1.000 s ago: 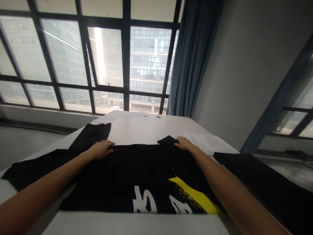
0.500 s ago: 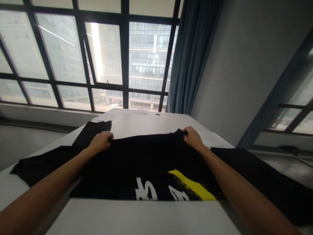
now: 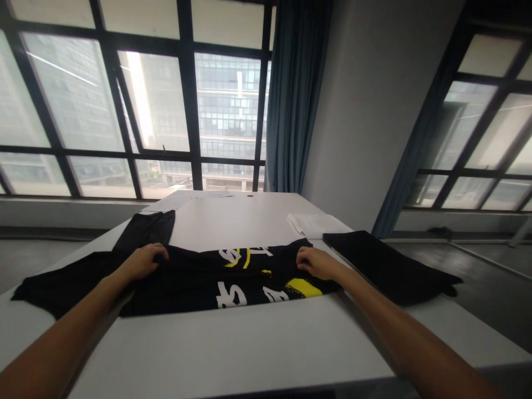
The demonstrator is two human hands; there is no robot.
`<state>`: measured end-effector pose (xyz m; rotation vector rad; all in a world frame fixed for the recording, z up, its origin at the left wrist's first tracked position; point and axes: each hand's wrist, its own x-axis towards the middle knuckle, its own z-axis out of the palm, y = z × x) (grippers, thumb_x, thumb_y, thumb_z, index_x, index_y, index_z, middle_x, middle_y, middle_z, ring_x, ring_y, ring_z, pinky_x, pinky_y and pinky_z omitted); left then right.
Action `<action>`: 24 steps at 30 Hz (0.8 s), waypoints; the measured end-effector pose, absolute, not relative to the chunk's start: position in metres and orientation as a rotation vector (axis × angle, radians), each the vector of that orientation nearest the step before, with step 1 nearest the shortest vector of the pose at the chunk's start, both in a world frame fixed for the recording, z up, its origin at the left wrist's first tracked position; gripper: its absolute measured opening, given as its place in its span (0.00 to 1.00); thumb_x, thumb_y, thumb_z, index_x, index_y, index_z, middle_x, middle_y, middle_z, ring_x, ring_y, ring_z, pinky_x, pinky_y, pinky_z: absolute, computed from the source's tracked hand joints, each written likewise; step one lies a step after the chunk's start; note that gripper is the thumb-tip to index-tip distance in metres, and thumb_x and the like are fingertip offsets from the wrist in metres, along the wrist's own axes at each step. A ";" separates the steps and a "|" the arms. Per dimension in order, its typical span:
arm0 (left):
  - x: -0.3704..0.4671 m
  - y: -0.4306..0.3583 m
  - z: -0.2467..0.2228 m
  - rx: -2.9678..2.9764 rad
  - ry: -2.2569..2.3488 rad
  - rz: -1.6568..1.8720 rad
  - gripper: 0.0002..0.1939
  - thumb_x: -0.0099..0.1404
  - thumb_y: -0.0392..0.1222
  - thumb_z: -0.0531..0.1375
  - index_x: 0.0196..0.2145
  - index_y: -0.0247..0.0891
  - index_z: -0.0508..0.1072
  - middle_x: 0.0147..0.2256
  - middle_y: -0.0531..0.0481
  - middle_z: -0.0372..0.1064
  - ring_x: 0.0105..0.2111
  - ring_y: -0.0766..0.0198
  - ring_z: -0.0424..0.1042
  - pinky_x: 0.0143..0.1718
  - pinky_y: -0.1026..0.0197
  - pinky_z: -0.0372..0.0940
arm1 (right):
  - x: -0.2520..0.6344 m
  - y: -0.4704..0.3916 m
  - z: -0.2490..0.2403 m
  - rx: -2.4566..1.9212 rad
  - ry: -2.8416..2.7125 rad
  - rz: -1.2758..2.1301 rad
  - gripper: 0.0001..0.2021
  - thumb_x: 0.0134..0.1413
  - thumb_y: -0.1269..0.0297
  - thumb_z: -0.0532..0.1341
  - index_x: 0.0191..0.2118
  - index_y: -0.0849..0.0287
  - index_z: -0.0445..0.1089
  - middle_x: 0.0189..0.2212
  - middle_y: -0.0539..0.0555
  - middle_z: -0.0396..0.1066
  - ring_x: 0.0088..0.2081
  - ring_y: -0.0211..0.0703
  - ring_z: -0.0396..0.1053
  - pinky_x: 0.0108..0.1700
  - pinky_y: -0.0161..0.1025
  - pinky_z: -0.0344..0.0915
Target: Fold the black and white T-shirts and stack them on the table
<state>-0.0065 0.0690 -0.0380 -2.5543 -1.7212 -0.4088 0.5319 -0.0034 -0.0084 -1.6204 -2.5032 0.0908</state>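
A black cloth garment (image 3: 187, 282) with white lettering and yellow marks lies across the white table (image 3: 233, 354). At its left part, my left hand (image 3: 147, 259) has its fingers closed on the fabric. My right hand (image 3: 313, 262) pinches the cloth near its right end, beside the yellow patch. The fingertips of both hands are partly hidden in the dark fabric. More of the print shows along the far side of the garment, between the hands.
Black cloth (image 3: 70, 277) lies at the left, with a dark folded piece (image 3: 145, 230) behind it. Another black cloth (image 3: 386, 266) rests on the right. Behind that are a white folded item (image 3: 316, 224) and, at the far end, papers (image 3: 211, 194). Windows and a blue curtain (image 3: 295, 100) stand beyond.
The view has turned right. The garment now lies flatter, its near edge is slightly higher in view, and more white and yellow print shows. Both hands sit lower, still on the fabric.
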 end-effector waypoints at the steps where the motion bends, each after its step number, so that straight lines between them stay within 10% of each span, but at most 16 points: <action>1: -0.010 0.068 -0.037 -2.554 -1.718 -0.445 0.16 0.47 0.37 0.55 0.33 0.42 0.77 0.43 0.49 0.75 0.47 0.52 0.71 0.51 0.55 0.63 | 0.533 -0.004 -0.006 -1.584 -2.468 0.092 0.09 0.55 0.66 0.57 0.36 0.57 0.75 0.42 0.56 0.73 0.40 0.44 0.70 0.44 0.38 0.64; 8: -0.023 0.050 -0.019 -2.788 -1.954 -0.432 0.17 0.51 0.56 0.63 0.30 0.41 0.76 0.31 0.49 0.77 0.36 0.51 0.74 0.40 0.55 0.68 | 0.551 -0.017 0.010 -1.761 -2.421 0.301 0.11 0.52 0.58 0.62 0.39 0.58 0.74 0.32 0.54 0.75 0.31 0.43 0.69 0.34 0.38 0.63; 14: 0.003 0.050 -0.024 -2.733 -1.678 -0.539 0.25 0.54 0.63 0.61 0.42 0.44 0.78 0.45 0.47 0.74 0.47 0.50 0.71 0.49 0.55 0.64 | 0.527 -0.012 -0.004 -1.589 -2.523 0.112 0.29 0.45 0.57 0.67 0.56 0.57 0.70 0.52 0.60 0.69 0.50 0.53 0.67 0.52 0.45 0.62; 19: 0.009 0.054 -0.029 -2.779 -1.500 -0.410 0.15 0.62 0.53 0.55 0.34 0.43 0.78 0.39 0.48 0.75 0.43 0.55 0.72 0.48 0.58 0.63 | 0.517 -0.007 -0.004 -1.500 -2.587 0.131 0.07 0.49 0.69 0.60 0.34 0.57 0.76 0.30 0.54 0.72 0.35 0.44 0.68 0.41 0.40 0.63; 24: 0.007 0.045 -0.018 -2.725 -1.498 -0.643 0.16 0.63 0.52 0.52 0.35 0.41 0.74 0.36 0.49 0.75 0.39 0.57 0.72 0.45 0.59 0.63 | 0.534 -0.016 0.013 -1.420 -2.421 0.209 0.07 0.51 0.69 0.56 0.31 0.59 0.72 0.33 0.55 0.71 0.33 0.41 0.67 0.37 0.38 0.64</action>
